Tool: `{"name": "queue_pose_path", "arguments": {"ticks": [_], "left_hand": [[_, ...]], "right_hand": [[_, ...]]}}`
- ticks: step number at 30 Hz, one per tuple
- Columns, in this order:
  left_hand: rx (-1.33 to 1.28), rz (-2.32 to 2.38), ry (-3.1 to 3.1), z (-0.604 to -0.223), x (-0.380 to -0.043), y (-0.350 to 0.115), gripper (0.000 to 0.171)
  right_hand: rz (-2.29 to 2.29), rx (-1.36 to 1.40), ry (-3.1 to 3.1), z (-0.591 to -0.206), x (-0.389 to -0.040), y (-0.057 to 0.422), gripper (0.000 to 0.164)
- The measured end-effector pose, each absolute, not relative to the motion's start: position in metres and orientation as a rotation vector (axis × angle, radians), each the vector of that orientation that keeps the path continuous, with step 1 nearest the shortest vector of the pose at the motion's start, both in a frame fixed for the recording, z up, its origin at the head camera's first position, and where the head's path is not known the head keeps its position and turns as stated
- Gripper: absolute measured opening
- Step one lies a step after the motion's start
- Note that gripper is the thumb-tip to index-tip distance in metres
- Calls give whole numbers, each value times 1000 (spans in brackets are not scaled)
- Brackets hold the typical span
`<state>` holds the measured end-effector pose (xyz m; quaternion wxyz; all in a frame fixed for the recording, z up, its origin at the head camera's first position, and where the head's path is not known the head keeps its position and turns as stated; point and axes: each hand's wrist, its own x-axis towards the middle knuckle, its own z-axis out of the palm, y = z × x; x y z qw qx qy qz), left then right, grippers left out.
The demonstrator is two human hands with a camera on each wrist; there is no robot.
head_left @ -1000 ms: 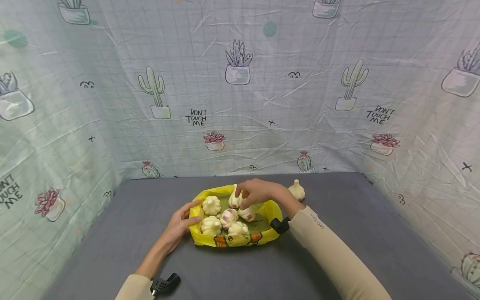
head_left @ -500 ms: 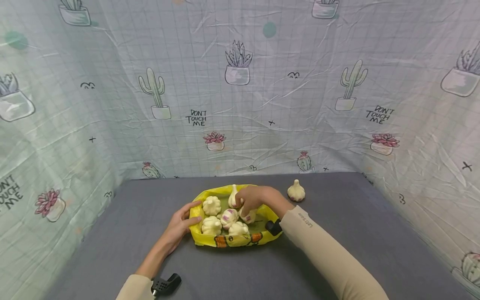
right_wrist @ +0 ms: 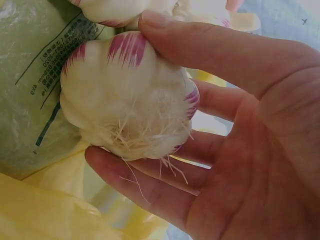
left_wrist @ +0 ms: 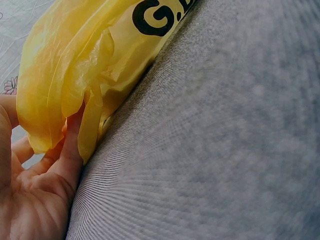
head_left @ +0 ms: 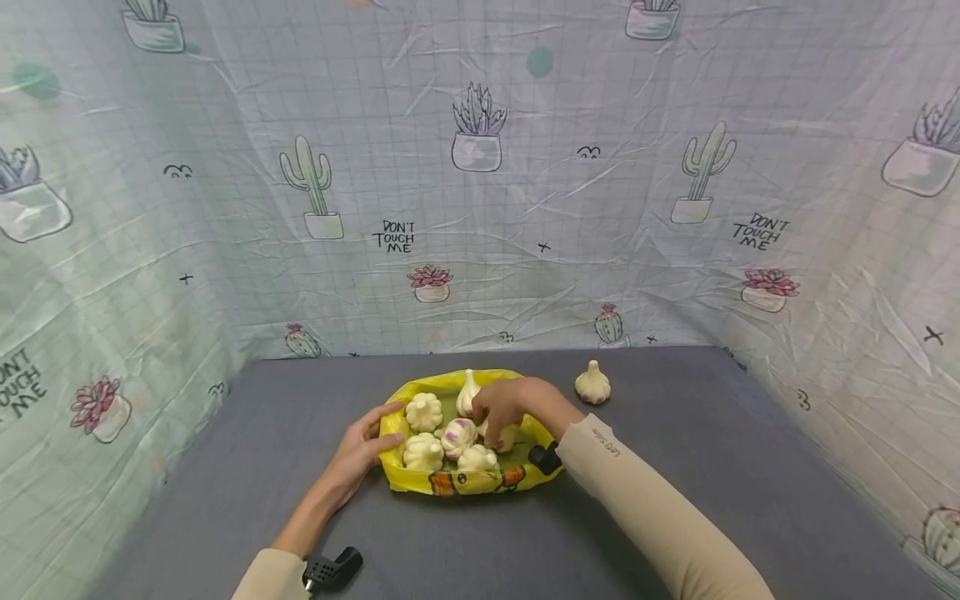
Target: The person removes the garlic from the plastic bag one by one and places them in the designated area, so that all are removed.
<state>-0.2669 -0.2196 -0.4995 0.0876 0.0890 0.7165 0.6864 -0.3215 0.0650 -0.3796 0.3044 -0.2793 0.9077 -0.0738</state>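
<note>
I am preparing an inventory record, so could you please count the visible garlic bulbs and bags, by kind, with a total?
Yellow bag: 1
Garlic bulbs: 7 clearly visible (6 inside the bag, 1 outside)
Total: 8

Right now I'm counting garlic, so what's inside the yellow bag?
At least six bulbs, one gripped by the right hand. Anything beneath them or behind that hand is hidden.
</note>
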Motion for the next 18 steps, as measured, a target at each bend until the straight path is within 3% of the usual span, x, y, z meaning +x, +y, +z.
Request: {"name": "queue_pose_path", "arguments": {"ticks": [5,18], "left_hand": [[266,2035,2138,-499,-267,-218,63],[224,2033,2154,-499,-267,-218,61]], "right_hand": [[-158,-743,2443,-376,-319,68,45],[-274,-823,2541,-367,-311,76,39]]}}
